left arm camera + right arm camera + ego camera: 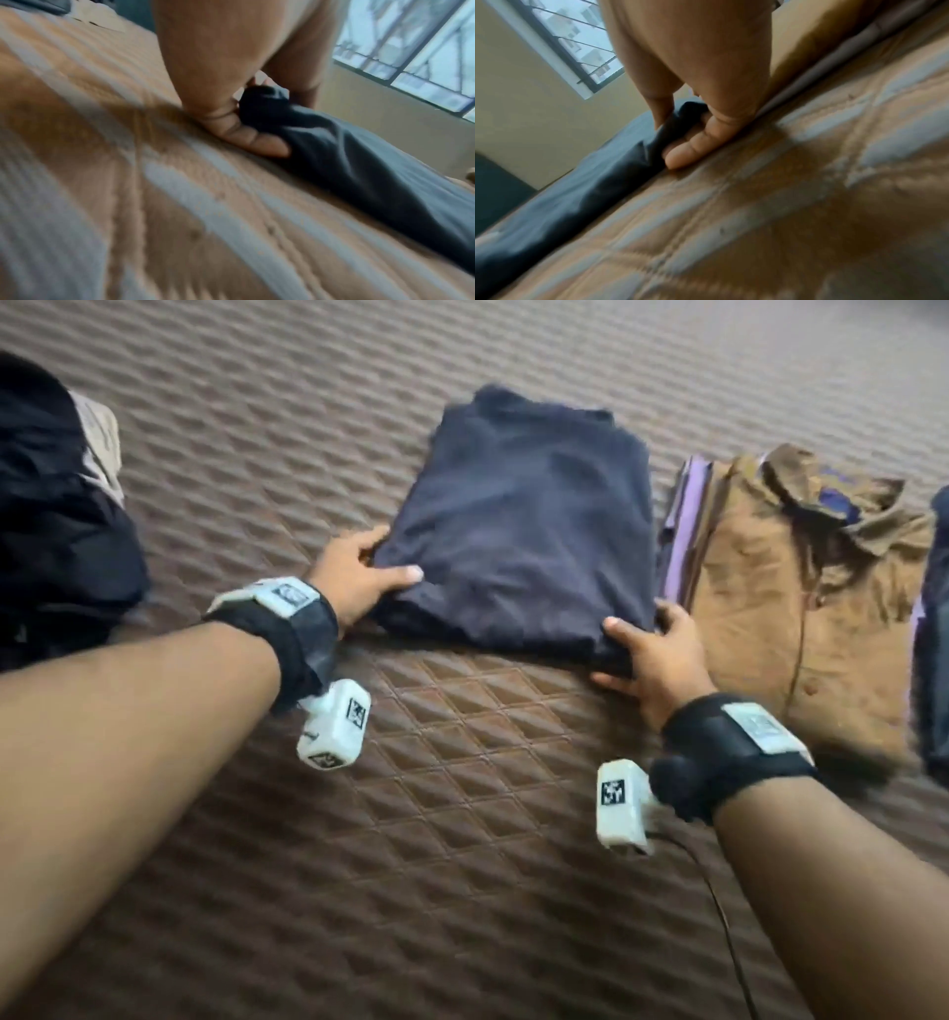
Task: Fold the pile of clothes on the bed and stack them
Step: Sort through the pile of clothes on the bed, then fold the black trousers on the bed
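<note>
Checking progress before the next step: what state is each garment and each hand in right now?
navy garment: folded flat on the bed, gripped at both near corners.
left hand: grips the navy garment's near-left corner, thumb on top.
right hand: grips its near-right corner, fingers tucked under.
brown shirt: folded, on top of the stack beside the navy garment.
dark clothes pile: unfolded, heaped at the far left.

Navy garment [518,526], brown diamond-quilted bedspread [462,814]
</note>
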Available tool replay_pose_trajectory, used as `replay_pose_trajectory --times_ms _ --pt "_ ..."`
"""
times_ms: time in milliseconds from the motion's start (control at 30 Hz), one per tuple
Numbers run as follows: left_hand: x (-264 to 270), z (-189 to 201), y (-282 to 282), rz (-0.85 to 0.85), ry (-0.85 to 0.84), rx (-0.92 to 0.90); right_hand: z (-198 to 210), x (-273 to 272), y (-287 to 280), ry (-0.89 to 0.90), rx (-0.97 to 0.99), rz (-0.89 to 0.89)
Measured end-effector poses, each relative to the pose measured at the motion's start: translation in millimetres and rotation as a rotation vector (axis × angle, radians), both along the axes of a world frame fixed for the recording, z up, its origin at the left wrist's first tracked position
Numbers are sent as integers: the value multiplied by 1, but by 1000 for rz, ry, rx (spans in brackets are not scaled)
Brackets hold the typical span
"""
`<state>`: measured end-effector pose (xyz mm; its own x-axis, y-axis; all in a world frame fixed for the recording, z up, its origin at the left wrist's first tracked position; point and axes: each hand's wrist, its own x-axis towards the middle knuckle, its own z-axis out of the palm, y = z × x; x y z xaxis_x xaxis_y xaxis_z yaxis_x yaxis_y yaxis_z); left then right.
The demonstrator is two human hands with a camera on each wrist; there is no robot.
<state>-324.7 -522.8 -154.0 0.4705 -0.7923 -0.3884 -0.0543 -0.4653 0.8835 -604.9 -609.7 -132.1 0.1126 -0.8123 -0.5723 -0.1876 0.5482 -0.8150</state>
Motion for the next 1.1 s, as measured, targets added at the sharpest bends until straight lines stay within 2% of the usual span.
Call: replay_pose_trajectory --times_ms 67,167,267,333,400,433,500,633,700,800,867,933,1000,1033,1100 --pt "3 -25 11 92 -15 -84 -15 -6 6 40 -91 -40" --pt "8 -29 17 222 3 -118 -15 -12 13 47 -175 -84" --pt "19 -30 24 260 -66 -213 -10 -15 23 71 -185 -69" --pt "22 -27 32 247 -185 -182 -9 -18 30 283 -352 -24" --pt "20 -22 42 188 -338 -107 -7 -18 38 614 -704 141" --pt "16 -18 50 137 -410 -61 -4 -16 45 720 -867 253" --pt "11 -14 78 24 -496 36 5 -4 62 807 -1035 458" --pt "19 -5 166 -49 -475 223 11 36 111 691 -944 737" --pt "31 4 219 -60 -512 366 10 63 140 694 -862 973" --pt "49 16 304 -71 -684 581 14 112 179 711 -761 1351" --pt "63 22 355 -7 -799 695 20 152 203 676 -735 1513" --pt "84 25 385 23 -921 725 27 193 223 630 -784 1595" --pt "113 23 398 -23 -1038 698 28 239 241 588 -880 1624" --pt "126 21 399 -61 -1021 695 27 262 247 567 -926 1625" --pt "145 16 395 -118 -878 741 22 307 254 541 -983 1622"
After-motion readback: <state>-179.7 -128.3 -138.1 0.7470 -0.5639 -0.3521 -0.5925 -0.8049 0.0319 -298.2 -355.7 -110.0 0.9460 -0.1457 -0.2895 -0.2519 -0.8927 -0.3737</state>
